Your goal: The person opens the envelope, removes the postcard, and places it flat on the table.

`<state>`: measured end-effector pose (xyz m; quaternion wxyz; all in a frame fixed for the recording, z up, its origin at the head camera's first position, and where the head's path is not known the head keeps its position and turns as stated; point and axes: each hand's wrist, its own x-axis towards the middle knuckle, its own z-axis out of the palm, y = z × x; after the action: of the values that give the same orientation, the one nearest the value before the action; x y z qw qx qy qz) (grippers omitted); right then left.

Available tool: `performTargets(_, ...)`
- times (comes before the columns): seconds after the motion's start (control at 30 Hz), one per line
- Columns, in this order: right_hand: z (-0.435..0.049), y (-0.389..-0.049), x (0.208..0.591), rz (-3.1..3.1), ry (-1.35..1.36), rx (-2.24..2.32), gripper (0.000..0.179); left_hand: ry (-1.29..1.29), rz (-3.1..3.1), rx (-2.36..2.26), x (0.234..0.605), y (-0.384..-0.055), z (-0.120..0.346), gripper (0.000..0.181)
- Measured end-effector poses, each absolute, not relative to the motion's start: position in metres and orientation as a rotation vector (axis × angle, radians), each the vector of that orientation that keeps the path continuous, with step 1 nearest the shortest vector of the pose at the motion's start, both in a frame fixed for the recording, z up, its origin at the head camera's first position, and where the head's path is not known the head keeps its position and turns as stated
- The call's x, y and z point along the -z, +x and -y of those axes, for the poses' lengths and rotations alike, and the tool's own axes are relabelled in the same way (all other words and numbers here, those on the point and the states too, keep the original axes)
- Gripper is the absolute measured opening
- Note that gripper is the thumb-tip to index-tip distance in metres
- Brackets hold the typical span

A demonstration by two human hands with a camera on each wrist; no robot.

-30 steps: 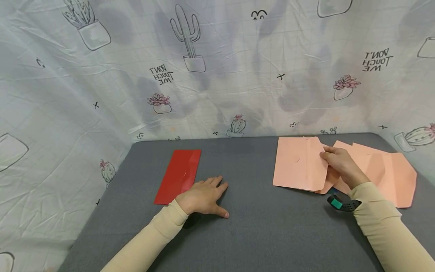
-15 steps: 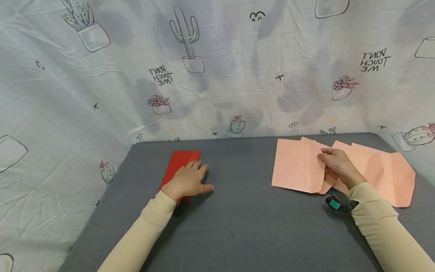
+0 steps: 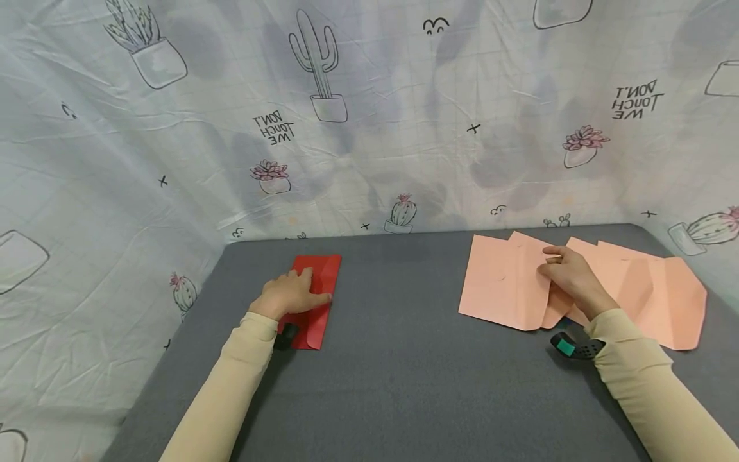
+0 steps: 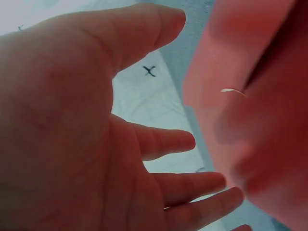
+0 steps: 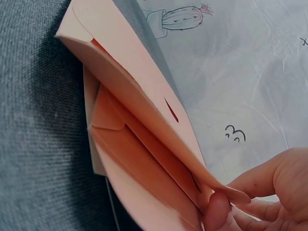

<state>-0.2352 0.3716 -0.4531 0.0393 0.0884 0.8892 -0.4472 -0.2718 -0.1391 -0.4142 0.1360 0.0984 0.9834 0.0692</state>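
A red paper envelope (image 3: 328, 273) lies at the left of the grey table. My left hand (image 3: 285, 296) is over its left part, hiding some of it. In the left wrist view the thumb and fingers are spread, and the fingertips (image 4: 216, 180) come right to the red paper (image 4: 255, 115). At the right, my right hand (image 3: 571, 276) pinches the edge of a peach-pink envelope (image 3: 496, 279). The right wrist view shows the thumb (image 5: 217, 211) on this envelope's flap (image 5: 139, 82), which stands partly lifted. Other pink envelope paper (image 5: 144, 163) shows underneath.
Several more peach-pink envelopes (image 3: 678, 298) lie overlapping beside and behind the right wrist. Black straps sit at both wrists, the right one (image 3: 577, 348) with a green patch. A cactus-print cloth (image 3: 369, 128) hangs behind the grey table (image 3: 398, 385).
My left hand has moved left and slightly up, from beside the red envelope to over it. My right hand keeps its pinch, and the pink envelope has shifted slightly, baring more of the one behind.
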Motion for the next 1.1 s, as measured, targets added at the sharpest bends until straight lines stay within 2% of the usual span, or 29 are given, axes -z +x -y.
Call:
performTargets(0.13, -0.371, -0.235, 0.454, -2.730, 0.286, 1.368, 0.065, 0.287, -2.838, -0.183, 0.420, -0.273, 0.139, 0.070)
performTargets(0.4, -0.370, -0.236, 0.452, -2.713, 0.288, 1.368, 0.066, 0.250, -2.866, -0.148, 0.427, -0.273, 0.137, 0.078)
performTargets(0.63, -0.368, -0.234, 0.447, -2.698, 0.320, 1.368, 0.066, 0.180, -2.895, -0.237, 0.431, -0.276, 0.139, 0.099)
performTargets(1.1, -0.365, -0.232, 0.446, -2.688, 0.377, 1.521, 0.063, 0.189, -2.865, -0.190, 0.431, -0.277, 0.140, 0.092)
